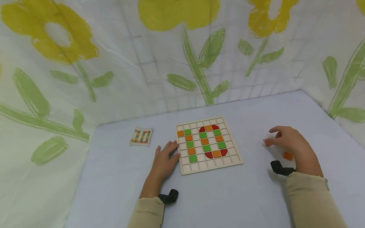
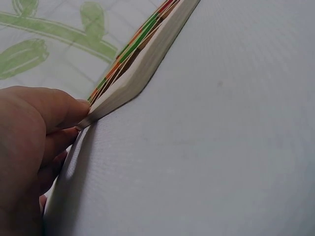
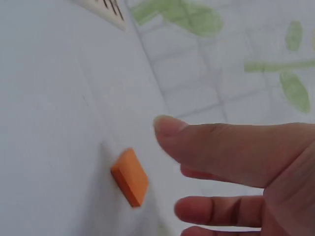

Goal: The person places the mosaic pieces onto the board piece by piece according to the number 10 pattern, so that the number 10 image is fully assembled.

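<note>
A square wooden grid board (image 1: 203,165) lies on the table, with orange, green and red tiles in it forming a 1 and a 0. Along its left edge rests my left hand (image 1: 164,163), its fingertips and thumb touching the rim. The left wrist view shows the thumb (image 2: 71,110) against the board's edge (image 2: 130,88). My right hand (image 1: 289,143) hovers at the right over an orange tile (image 1: 267,142). In the right wrist view, thumb and fingers are spread apart, and an orange tile (image 3: 130,178) sits clear of the thumb tip.
A second orange tile (image 1: 288,155) lies by the right wrist. Left of the board is a small pattern card (image 1: 141,137) printed with a similar coloured design. A white cloth with painted flowers (image 1: 182,58) hangs behind the white table (image 1: 219,202).
</note>
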Demonstrator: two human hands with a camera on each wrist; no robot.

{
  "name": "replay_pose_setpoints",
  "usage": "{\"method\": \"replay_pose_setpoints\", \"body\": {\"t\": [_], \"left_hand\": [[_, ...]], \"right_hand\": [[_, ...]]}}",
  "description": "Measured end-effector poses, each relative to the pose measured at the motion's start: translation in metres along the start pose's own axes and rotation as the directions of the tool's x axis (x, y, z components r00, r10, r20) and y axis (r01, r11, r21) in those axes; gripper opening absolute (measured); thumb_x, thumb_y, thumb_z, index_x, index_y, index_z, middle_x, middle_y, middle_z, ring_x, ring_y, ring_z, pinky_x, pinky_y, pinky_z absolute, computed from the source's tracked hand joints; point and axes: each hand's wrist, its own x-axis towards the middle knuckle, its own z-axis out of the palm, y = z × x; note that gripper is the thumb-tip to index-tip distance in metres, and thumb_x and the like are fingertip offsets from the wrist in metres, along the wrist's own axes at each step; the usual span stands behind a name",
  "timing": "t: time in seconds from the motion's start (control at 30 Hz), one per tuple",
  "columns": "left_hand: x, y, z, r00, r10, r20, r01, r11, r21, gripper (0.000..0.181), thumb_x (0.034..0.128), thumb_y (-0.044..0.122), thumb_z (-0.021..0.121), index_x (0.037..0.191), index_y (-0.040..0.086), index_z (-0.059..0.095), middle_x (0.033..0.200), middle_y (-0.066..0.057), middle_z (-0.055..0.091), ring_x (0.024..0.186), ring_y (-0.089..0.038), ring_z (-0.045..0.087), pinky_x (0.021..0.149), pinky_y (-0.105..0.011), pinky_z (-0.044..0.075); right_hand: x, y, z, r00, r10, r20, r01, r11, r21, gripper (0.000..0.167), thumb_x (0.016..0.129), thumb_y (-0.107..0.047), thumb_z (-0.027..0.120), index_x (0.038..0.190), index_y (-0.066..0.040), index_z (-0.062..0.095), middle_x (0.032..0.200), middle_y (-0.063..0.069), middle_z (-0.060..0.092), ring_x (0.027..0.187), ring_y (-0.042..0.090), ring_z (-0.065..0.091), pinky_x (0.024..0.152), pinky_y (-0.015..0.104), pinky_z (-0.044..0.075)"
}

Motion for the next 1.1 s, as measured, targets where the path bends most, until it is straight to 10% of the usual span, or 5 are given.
{"method": "replay_pose_setpoints", "body": {"t": [0.23, 0.53, 0.8, 1.1], "left_hand": [[-0.002, -0.002, 0.0, 1.0, -0.002, -0.012, 0.002, 1.0, -0.007, 0.046, 0.097, 0.029, 0.061, 0.141, 0.015, 0.055, 0.152, 0.005, 0.046, 0.148, -0.018, 0.031, 0.126, -0.047, 0.002], [0.003, 0.0, -0.004, 1.0, -0.001, 0.014, 0.0, 1.0, 0.017, 0.046, 0.0974, 0.032, 0.06, 0.141, 0.018, 0.055, 0.152, 0.007, 0.044, 0.148, -0.015, 0.029, 0.126, -0.044, 0.0], [0.005, 0.0, -0.005, 1.0, 0.001, 0.005, -0.001, 1.0, 0.02, 0.046, 0.0967, 0.03, 0.061, 0.14, 0.017, 0.056, 0.151, 0.005, 0.046, 0.148, -0.017, 0.031, 0.126, -0.046, 0.001], [0.002, -0.001, 0.0, 1.0, 0.002, -0.009, -0.002, 1.0, 0.002, 0.046, 0.0964, 0.028, 0.062, 0.14, 0.016, 0.056, 0.151, 0.004, 0.047, 0.147, -0.019, 0.033, 0.126, -0.048, 0.003]], "right_hand": [[0.014, 0.011, 0.009, 0.998, -0.037, 0.045, 0.037, 0.999, 0.006, 0.053, 0.086, -0.032, 0.072, 0.13, -0.003, 0.061, 0.12, 0.027, 0.06, 0.1, 0.034, 0.058, 0.079, 0.042, 0.052], [0.021, 0.006, 0.024, 0.991, -0.058, -0.121, 0.061, 0.998, 0.02, 0.03, 0.084, -0.032, 0.076, 0.097, -0.007, 0.066, 0.094, 0.01, 0.064, 0.084, 0.024, 0.055, 0.066, 0.028, 0.042], [0.023, -0.089, 0.063, 0.961, -0.261, -0.086, 0.269, 0.957, 0.107, 0.028, 0.09, -0.023, 0.072, 0.114, -0.009, 0.072, 0.104, 0.007, 0.073, 0.096, 0.023, 0.064, 0.082, 0.039, 0.056], [0.028, -0.16, 0.118, 0.905, -0.426, -0.006, 0.426, 0.904, 0.026, 0.003, 0.085, -0.021, 0.076, 0.089, -0.021, 0.076, 0.082, -0.013, 0.07, 0.08, 0.009, 0.059, 0.076, 0.029, 0.053]]}}
